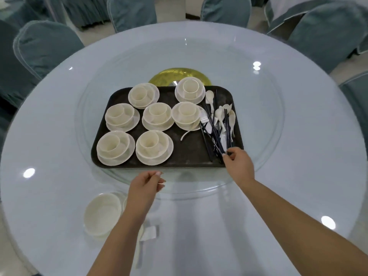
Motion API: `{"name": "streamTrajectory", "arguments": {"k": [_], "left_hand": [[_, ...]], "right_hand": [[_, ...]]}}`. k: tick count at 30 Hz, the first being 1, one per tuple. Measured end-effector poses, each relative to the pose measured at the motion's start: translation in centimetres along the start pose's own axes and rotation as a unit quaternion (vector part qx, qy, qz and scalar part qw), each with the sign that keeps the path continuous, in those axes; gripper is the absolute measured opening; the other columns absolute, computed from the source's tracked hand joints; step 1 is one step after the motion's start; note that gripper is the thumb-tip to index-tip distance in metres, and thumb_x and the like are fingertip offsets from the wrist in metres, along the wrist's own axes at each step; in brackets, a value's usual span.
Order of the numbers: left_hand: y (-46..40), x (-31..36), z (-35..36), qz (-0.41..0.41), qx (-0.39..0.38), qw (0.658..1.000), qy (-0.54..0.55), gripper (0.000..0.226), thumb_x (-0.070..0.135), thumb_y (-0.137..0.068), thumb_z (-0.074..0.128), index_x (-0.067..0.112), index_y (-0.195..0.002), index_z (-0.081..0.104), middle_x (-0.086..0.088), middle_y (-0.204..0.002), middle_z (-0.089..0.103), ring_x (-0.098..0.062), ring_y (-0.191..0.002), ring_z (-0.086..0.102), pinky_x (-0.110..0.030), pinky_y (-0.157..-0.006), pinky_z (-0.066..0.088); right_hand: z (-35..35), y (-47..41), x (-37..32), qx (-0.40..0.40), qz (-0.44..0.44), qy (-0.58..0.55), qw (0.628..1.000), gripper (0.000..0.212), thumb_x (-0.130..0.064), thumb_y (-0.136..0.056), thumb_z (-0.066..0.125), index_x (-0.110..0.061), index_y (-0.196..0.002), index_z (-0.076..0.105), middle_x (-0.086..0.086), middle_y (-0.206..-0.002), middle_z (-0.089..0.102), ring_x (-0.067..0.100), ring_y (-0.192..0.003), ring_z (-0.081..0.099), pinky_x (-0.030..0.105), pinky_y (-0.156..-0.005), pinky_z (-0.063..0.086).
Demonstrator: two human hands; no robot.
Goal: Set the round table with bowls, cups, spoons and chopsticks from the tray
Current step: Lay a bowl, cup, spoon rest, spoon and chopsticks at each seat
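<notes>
Right hand (238, 164) pinching dark chopsticks (216, 136) on tray (191, 154); left hand (147, 186) loosely curled, empty; gold disc (169, 75) lettering unreadable.

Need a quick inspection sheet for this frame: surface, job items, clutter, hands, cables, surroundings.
Surface: round table with glass turntable; ceiling lights reflected in it.
Job's things: dark tray on the turntable holds seven stacks of plate, bowl and cup; dark chopsticks and white spoons piled at its right end. One bowl already set at the near edge, left of the left arm.
Clutter: nothing seen.
Hands: right hand pinches chopstick ends at the tray's near right corner; left hand hovers over the turntable's near rim, fingers loosely curled, holding nothing.
Cables: nothing seen.
Surroundings: covered chairs ring the table.
</notes>
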State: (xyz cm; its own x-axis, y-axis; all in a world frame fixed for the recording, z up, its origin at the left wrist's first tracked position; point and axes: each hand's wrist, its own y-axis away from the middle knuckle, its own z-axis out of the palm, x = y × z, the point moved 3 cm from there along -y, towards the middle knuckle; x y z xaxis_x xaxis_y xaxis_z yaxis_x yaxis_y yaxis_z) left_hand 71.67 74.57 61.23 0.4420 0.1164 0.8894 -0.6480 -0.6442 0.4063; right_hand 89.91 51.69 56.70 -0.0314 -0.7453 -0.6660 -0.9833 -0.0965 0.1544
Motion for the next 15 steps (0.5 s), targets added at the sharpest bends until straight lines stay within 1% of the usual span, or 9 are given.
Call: {"name": "streamTrajectory", "arguments": {"k": [1, 3, 5, 6, 9, 11, 13, 15], "left_hand": [[-0.1, 0.0, 1.0, -0.002, -0.010, 1.000, -0.005, 0.012, 0.017, -0.093, 0.061, 0.015, -0.087, 0.070, -0.005, -0.076, 0.072, -0.008, -0.062, 0.067, -0.023, -0.067, 0.054], [-0.4, -0.3, 2.2, -0.012, -0.021, 1.000, -0.012, 0.011, 0.016, -0.093, 0.060, 0.016, -0.088, 0.070, -0.006, -0.078, 0.072, -0.007, -0.062, 0.067, -0.019, -0.064, 0.052], [-0.7, -0.6, 2.8, -0.025, -0.027, 0.999, -0.021, 0.012, 0.016, -0.093, 0.060, 0.016, -0.090, 0.071, -0.006, -0.079, 0.072, -0.008, -0.063, 0.068, -0.015, -0.060, 0.050], [-0.9, -0.8, 3.0, -0.029, -0.029, 0.999, -0.025, 0.012, 0.015, -0.093, 0.060, 0.016, -0.090, 0.071, -0.006, -0.079, 0.072, -0.008, -0.063, 0.068, -0.014, -0.059, 0.050], [-1.1, -1.5, 3.0, -0.044, -0.021, 0.998, -0.033, 0.011, 0.015, -0.093, 0.061, 0.015, -0.089, 0.071, -0.007, -0.078, 0.072, -0.008, -0.061, 0.067, -0.014, -0.056, 0.050], [-1.1, -2.0, 3.0, -0.052, -0.015, 0.998, -0.038, 0.012, 0.014, -0.093, 0.060, 0.015, -0.089, 0.072, -0.008, -0.079, 0.073, -0.009, -0.062, 0.067, -0.015, -0.058, 0.050], [-0.9, -2.3, 3.3, -0.056, -0.015, 0.997, -0.046, 0.013, 0.015, -0.093, 0.060, 0.015, -0.089, 0.072, -0.008, -0.080, 0.073, -0.011, -0.064, 0.068, -0.016, -0.059, 0.050], [-0.5, -2.5, 3.8, -0.059, -0.019, 0.997, -0.050, 0.014, 0.014, -0.093, 0.059, 0.015, -0.089, 0.072, -0.006, -0.078, 0.073, -0.011, -0.065, 0.068, -0.014, -0.058, 0.050]], "right_hand": [[0.0, -0.7, -0.1, -0.012, 0.000, 0.016, 1.000, 0.033, -0.032, -0.094, 0.059, -0.014, -0.123, 0.060, 0.006, -0.104, 0.063, 0.021, -0.084, 0.058, 0.028, -0.074, 0.043], [0.2, -1.9, -0.4, -0.044, 0.001, 0.047, 0.998, 0.040, -0.036, -0.094, 0.058, -0.015, -0.128, 0.057, 0.007, -0.106, 0.065, 0.026, -0.092, 0.063, 0.032, -0.077, 0.049], [0.6, -2.9, -0.9, -0.073, 0.002, 0.087, 0.993, 0.043, -0.037, -0.095, 0.057, -0.014, -0.131, 0.053, 0.008, -0.101, 0.067, 0.029, -0.089, 0.065, 0.034, -0.074, 0.051], [0.8, -3.4, -1.1, -0.083, -0.001, 0.111, 0.990, 0.042, -0.036, -0.095, 0.057, -0.012, -0.129, 0.053, 0.008, -0.096, 0.067, 0.029, -0.086, 0.065, 0.033, -0.071, 0.051], [1.3, -4.6, -1.8, -0.089, -0.017, 0.166, 0.982, 0.030, -0.032, -0.093, 0.059, -0.009, -0.112, 0.055, 0.003, -0.082, 0.059, 0.024, -0.076, 0.057, 0.030, -0.062, 0.043], [1.5, -5.1, -1.9, -0.082, -0.025, 0.190, 0.978, 0.024, -0.031, -0.093, 0.059, -0.009, -0.102, 0.055, -0.002, -0.072, 0.050, 0.021, -0.068, 0.051, 0.027, -0.056, 0.037], [1.6, -5.4, -2.0, -0.079, -0.032, 0.212, 0.973, 0.021, -0.031, -0.092, 0.059, -0.011, -0.092, 0.051, -0.004, -0.066, 0.044, 0.018, -0.061, 0.046, 0.026, -0.049, 0.030], [1.6, -5.7, -2.0, -0.078, -0.037, 0.231, 0.969, 0.024, -0.031, -0.092, 0.057, -0.014, -0.079, 0.045, -0.003, -0.063, 0.044, 0.016, -0.054, 0.043, 0.024, -0.045, 0.025]]}}
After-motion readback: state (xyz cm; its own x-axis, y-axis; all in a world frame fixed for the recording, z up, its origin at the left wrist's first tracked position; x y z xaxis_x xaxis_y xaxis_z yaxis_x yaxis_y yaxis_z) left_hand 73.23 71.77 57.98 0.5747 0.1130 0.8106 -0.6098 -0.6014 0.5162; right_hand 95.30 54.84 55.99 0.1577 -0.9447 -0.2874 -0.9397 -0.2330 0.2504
